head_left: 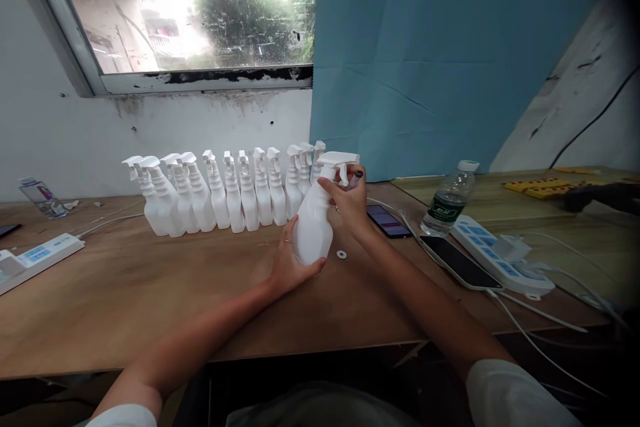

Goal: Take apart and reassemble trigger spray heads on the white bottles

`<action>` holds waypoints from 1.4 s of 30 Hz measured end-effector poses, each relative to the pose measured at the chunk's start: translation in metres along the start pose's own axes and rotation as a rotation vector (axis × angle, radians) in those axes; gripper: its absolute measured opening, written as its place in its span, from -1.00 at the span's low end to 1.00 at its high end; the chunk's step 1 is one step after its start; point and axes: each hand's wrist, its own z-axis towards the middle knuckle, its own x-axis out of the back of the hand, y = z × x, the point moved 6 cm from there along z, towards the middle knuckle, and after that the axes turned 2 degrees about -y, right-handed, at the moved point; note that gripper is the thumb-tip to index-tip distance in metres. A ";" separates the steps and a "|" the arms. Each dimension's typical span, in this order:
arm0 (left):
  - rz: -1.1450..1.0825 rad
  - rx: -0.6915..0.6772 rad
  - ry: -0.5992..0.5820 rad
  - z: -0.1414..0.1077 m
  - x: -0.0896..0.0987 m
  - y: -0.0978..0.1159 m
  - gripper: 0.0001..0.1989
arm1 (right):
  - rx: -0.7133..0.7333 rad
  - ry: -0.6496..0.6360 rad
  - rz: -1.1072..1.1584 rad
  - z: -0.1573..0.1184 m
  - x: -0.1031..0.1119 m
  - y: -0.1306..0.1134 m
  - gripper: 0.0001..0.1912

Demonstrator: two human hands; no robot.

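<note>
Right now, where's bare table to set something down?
Front left of the table, bordered by left power strip, spray bottle row and left forearm. Also between it and the right forearm, near side of the held spray bottle. Crowded: right side, with two phones, water bottle and another power strip.

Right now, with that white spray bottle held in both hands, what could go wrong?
The spray bottle, if swung back, could topple the row of bottles behind it. The small white ring near the right forearm might get brushed aside. The water bottle stands beside the power strip; a bump could tip it.
</note>
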 end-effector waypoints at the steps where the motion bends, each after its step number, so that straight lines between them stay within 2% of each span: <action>1: -0.005 -0.011 0.001 0.000 0.000 0.001 0.03 | -0.014 -0.009 -0.031 -0.002 0.000 0.002 -0.45; 5: -0.002 -0.053 -0.022 -0.001 -0.001 0.002 0.04 | -0.063 0.008 -0.043 -0.005 0.002 0.005 -0.51; 10: 0.002 -0.104 -0.038 0.000 -0.002 0.003 0.02 | -0.063 0.041 0.074 -0.004 0.004 0.002 -0.66; 12: -0.025 -0.126 -0.034 0.000 -0.001 0.004 0.01 | -0.124 -0.016 0.128 -0.002 0.003 0.004 -0.65; 16: -0.070 -0.145 -0.051 0.000 0.000 0.003 -0.03 | -0.213 -0.256 0.201 -0.001 -0.004 0.005 -0.60; 18: -0.073 -0.137 -0.062 0.000 -0.001 0.002 -0.03 | -0.238 -0.272 0.208 -0.001 -0.004 0.006 -0.59; 20: -0.072 -0.127 -0.084 0.001 -0.002 0.002 -0.02 | -0.253 -0.214 0.197 0.000 0.000 0.007 -0.60; 23: -0.052 -0.151 -0.107 0.003 -0.002 0.005 -0.04 | -0.202 -0.172 0.210 -0.001 0.003 -0.001 -0.68; 27: -0.024 -0.193 -0.114 0.008 0.002 0.013 -0.08 | -0.147 -0.248 0.276 -0.001 0.000 -0.015 -0.74; 29: -0.022 -0.165 -0.137 0.010 0.003 0.015 -0.08 | -0.151 -0.241 0.274 0.000 0.002 -0.018 -0.73; 33: -0.010 -0.025 -0.254 0.019 -0.002 0.015 -0.10 | -0.170 -0.201 0.120 0.004 0.008 -0.019 -0.60; 37: -0.136 -0.087 -0.314 0.039 -0.009 0.017 -0.09 | -0.066 -0.191 -0.038 0.012 0.016 -0.036 -0.64; 40: -0.222 -0.116 -0.344 0.060 -0.016 0.016 -0.12 | 0.044 -0.258 -0.033 0.020 0.021 -0.055 -0.72; 42: -0.258 -0.128 -0.376 0.071 -0.020 0.018 -0.16 | 0.020 -0.364 0.006 0.027 0.023 -0.062 -0.69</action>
